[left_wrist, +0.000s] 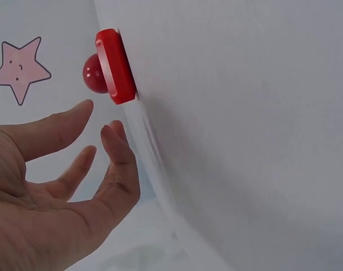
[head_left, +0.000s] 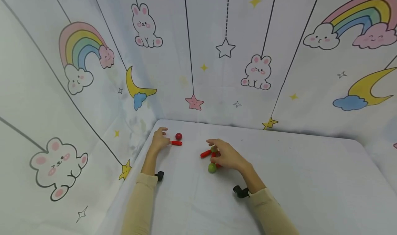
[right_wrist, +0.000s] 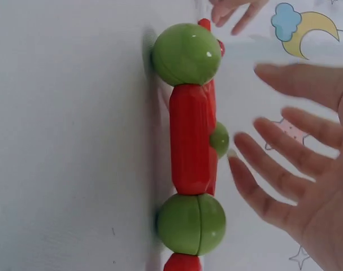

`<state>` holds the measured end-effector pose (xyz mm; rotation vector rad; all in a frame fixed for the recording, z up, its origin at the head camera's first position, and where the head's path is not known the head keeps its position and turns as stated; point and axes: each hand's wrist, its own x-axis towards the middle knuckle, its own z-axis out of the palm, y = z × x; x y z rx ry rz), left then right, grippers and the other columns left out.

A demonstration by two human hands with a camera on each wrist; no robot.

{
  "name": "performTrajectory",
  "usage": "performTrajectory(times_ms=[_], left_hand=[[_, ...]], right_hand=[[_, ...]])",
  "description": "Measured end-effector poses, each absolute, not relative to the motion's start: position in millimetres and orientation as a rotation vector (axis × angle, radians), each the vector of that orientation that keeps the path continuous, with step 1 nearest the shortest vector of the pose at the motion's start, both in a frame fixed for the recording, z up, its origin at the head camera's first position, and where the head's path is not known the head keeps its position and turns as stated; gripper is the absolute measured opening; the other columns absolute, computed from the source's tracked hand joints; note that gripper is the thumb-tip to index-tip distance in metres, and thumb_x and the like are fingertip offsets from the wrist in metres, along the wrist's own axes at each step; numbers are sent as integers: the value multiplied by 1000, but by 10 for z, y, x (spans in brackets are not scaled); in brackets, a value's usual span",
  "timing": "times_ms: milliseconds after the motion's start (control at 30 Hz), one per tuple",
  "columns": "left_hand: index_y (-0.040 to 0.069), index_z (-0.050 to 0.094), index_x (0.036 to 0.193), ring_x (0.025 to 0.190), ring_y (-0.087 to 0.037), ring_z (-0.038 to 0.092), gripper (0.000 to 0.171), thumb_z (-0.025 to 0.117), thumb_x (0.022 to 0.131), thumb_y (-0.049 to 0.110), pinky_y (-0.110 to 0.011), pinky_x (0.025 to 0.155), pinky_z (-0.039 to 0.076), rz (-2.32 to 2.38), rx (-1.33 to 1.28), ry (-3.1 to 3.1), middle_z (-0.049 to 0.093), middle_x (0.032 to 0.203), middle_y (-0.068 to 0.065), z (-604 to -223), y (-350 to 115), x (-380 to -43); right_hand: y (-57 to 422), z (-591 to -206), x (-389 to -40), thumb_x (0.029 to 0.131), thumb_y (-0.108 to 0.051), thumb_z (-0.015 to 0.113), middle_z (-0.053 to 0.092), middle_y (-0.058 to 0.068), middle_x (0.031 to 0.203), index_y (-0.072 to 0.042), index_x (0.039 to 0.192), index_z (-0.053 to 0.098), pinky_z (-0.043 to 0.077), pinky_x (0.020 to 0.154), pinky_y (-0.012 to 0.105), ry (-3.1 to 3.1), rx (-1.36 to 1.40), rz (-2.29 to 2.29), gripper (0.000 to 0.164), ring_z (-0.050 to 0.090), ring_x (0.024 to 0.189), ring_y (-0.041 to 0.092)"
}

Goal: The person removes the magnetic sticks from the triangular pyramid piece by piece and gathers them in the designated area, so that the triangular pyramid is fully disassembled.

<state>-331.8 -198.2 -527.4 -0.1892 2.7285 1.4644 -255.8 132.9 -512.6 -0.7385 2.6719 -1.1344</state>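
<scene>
At the far left of the table, my left hand [head_left: 159, 141] hovers beside a red rod [head_left: 176, 143] and a red ball [head_left: 179, 136], its fingers loosely bent. The left wrist view shows a gap between its fingertips and that faceted rod [left_wrist: 116, 66]. My right hand [head_left: 228, 155] is over a group of red rods and green balls, partly covering it. In the right wrist view, a red rod [right_wrist: 189, 138] joins end to end with a green ball [right_wrist: 187, 55] and another green ball [right_wrist: 191, 224]. The right fingers [right_wrist: 273, 180] are spread, gripping nothing.
A white cloth covers the table [head_left: 310, 180]. Behind it and at the left hangs a white curtain [head_left: 211, 73] printed with rabbits, stars and rainbows. Black camera mounts [head_left: 240, 192] sit at both wrists.
</scene>
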Motion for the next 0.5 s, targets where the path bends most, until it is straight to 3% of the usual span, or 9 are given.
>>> performTrajectory(times_ms=[233,500], left_hand=[[1,43,152,112,-39,65,72,74,87,-5,-40,88,59,1623,-150,2617,46,145,-29,-5204,-1786,-3115],[2,45,150,102,-32,69,72,76,86,-8,-32,78,61,1734,-30,2569,45,145,-30,-5094,-1459,-2934]], right_hand=[[1370,-5196,-2672,92,-12,81,57,12,143,-12,152,50,53,103,50,2856,-577,-1138,68,60,127,29],[1324,-5288,-2720,92,-15,80,57,10,142,-10,152,50,56,98,50,2902,-450,-1109,67,64,125,29]])
